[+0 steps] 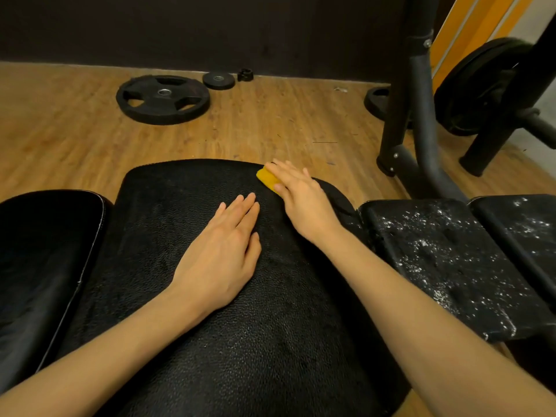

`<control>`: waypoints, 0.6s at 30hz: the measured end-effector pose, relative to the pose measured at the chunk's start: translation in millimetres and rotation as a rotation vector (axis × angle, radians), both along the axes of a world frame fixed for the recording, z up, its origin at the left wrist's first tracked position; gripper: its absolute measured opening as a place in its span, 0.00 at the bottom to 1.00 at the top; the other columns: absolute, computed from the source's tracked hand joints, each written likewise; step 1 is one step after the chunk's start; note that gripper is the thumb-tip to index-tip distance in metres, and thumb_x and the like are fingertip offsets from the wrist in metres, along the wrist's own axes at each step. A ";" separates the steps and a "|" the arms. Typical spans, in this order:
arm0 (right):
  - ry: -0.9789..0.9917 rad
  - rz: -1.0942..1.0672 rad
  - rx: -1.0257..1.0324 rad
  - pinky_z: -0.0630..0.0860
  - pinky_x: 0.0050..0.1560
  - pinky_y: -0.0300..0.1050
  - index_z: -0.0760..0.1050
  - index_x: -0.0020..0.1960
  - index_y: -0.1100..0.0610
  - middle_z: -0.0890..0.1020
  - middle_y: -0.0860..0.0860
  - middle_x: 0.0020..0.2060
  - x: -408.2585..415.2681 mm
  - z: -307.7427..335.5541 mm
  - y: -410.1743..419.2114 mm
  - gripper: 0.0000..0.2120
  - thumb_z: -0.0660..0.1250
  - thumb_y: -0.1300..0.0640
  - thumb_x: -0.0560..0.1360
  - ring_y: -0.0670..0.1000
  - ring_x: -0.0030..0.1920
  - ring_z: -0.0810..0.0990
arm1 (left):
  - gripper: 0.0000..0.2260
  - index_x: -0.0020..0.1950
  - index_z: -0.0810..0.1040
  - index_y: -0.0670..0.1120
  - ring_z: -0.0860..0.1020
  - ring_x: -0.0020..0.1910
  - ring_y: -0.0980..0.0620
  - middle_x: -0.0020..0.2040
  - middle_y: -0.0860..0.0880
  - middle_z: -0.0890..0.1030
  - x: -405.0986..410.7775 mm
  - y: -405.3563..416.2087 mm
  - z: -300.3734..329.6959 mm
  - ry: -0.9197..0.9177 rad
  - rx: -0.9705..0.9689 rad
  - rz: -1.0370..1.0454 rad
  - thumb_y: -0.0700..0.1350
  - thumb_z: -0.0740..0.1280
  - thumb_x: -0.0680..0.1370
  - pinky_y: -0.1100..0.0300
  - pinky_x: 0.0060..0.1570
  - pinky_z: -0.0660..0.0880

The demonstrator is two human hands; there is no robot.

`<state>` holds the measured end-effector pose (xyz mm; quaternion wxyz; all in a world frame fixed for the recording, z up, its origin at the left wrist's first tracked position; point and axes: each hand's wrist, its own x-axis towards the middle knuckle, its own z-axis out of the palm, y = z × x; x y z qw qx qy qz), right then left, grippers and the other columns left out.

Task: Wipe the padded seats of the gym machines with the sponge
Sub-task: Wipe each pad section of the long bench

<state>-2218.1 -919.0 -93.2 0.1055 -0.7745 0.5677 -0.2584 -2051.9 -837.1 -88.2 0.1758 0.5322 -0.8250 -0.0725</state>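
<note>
A wide black padded seat (186, 224) with a pebbled surface fills the middle of the head view. My left hand (222, 251) lies flat on it with straight fingers, near the centre. My right hand (301, 197) presses a yellow sponge (267, 179) onto the seat's far right corner; the fingers lie over the sponge and the thumb is against its near side. Most of the sponge is hidden under the hand.
A glossy black pad (45, 251) adjoins on the left. Two worn pads (445, 260) flecked with white stand on the right. Weight plates (162, 99) lie on the wooden floor beyond. A black machine frame (418, 115) with a loaded plate rises at the back right.
</note>
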 end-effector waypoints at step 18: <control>-0.027 -0.292 0.085 0.71 0.64 0.55 0.69 0.72 0.53 0.75 0.55 0.67 -6.6 8.8 -10.3 0.19 0.60 0.58 0.81 0.60 0.67 0.72 | 0.24 0.79 0.57 0.44 0.51 0.79 0.55 0.80 0.49 0.55 -2.5 1.7 6.0 0.012 0.030 0.015 0.47 0.53 0.83 0.64 0.75 0.41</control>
